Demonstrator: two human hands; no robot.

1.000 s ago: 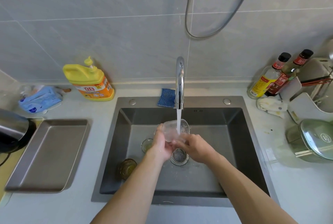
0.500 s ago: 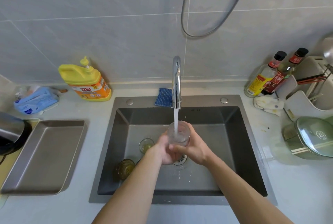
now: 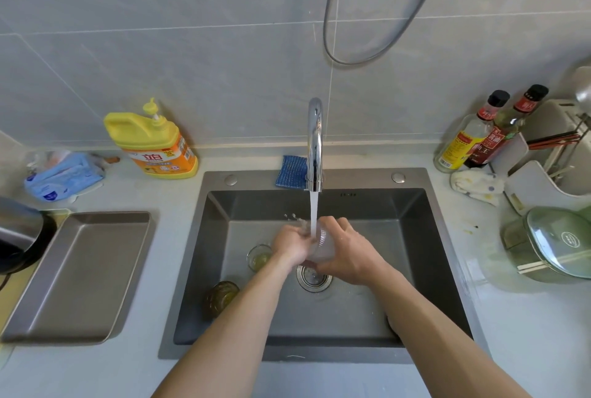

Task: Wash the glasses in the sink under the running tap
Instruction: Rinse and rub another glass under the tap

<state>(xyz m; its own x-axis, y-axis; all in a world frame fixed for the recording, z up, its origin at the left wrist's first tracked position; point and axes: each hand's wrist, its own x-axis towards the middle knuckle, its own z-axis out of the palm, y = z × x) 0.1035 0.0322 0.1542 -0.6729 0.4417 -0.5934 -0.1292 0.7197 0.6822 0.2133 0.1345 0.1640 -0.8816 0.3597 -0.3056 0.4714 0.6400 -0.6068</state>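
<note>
Clear and wet, the glass is held over the middle of the sink, just above the drain and right under the tap. The stream falls on it where the two hands meet, and drops spray off to the left. The left hand has its grip clamped on the glass's left side, fingers curled round it. The right hand wraps the right side and top, its grip closed on the same glass. The glass looks tilted on its side, though the water and the fingers blur its outline. Two more glasses stand on the sink floor to the left of the arms: a small glass with a yellowish bottom just beside the left wrist, and an amber glass nearer the front left corner. On the counter left of the sink lies a metal tray, with a dark kettle at its far edge and a yellow soap bottle behind it by the wall. A blue sponge lies on the sink's back rim beside the tap. To the right stand two bottles, a rag and a glass lid.
</note>
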